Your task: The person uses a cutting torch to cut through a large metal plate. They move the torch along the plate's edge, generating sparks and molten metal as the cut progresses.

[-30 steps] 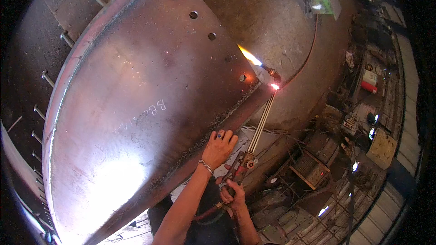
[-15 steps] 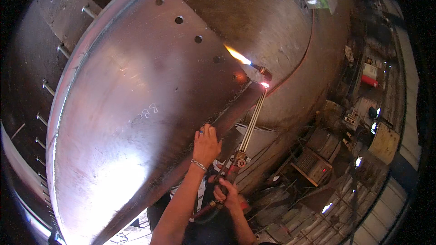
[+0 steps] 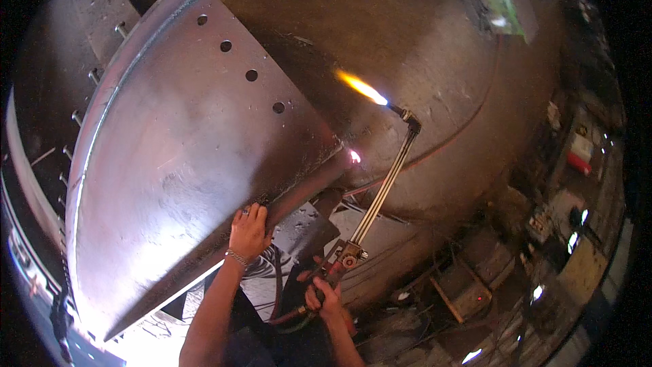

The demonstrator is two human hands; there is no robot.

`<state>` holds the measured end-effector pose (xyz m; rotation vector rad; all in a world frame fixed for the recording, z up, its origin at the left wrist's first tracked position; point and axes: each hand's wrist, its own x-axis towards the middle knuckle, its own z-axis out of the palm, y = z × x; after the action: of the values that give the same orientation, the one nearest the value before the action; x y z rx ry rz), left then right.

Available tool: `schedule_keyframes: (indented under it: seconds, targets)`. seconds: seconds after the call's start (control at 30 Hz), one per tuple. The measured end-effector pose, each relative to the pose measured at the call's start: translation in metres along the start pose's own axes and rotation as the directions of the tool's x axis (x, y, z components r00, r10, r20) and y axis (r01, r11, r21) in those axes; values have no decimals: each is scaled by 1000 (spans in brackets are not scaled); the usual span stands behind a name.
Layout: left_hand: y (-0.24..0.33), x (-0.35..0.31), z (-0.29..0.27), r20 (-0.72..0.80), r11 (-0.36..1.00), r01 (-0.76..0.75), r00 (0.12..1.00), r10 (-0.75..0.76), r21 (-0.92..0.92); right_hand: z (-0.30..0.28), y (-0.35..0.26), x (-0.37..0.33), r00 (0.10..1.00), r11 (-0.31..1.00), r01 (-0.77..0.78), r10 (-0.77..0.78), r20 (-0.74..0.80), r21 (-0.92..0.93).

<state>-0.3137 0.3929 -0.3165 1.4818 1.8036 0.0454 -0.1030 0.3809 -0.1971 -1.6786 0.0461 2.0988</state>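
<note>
My right hand [image 3: 326,297] is closed round the handle of a cutting torch [image 3: 384,194]. Long brass-coloured tubes run up from its valve body to an angled head. From the nozzle a lit yellow-white flame [image 3: 363,87] points up and left, apart from the metal. Left of it stands a large curved steel piece [image 3: 176,136] with a row of round holes along its far edge. At its right corner a small spot [image 3: 354,156] glows pinkish white. My left hand [image 3: 249,233], with a bracelet at the wrist, has its fingers bent over the lower flange [image 3: 299,200].
Behind the piece rises a broad brown curved steel wall [image 3: 407,41]. Bolts [image 3: 77,119] stick out along the left side. A hose [image 3: 288,316] trails from the torch handle. To the right lie a wooden crate [image 3: 468,285], a red object [image 3: 578,163] and scattered scrap.
The torch head has swung away from the steel corner, and its flame now burns in open air. My view has shifted. Both hands keep their holds.
</note>
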Motion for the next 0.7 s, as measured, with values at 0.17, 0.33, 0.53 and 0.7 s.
schedule_keyframes:
  seconds: [0.17, 0.33, 0.53, 0.7]
  targets:
    - [-5, 0, 3, 50, 996, 26, 998, -31, 81, -47, -35, 6, 991, 988, -129, 132, 33, -80]
    - [-8, -5, 12, 109, 994, 41, 993, -51, 98, -47, -62, 18, 988, 985, -149, 151, 27, -82]
    - [-10, -7, 19, 55, 994, 41, 997, -47, 101, -56, -61, 27, 980, 983, -183, 183, 77, -12]
    - [-17, -13, 29, -4, 994, 64, 998, -64, 93, -52, -76, 25, 981, 983, -178, 181, 71, -48]
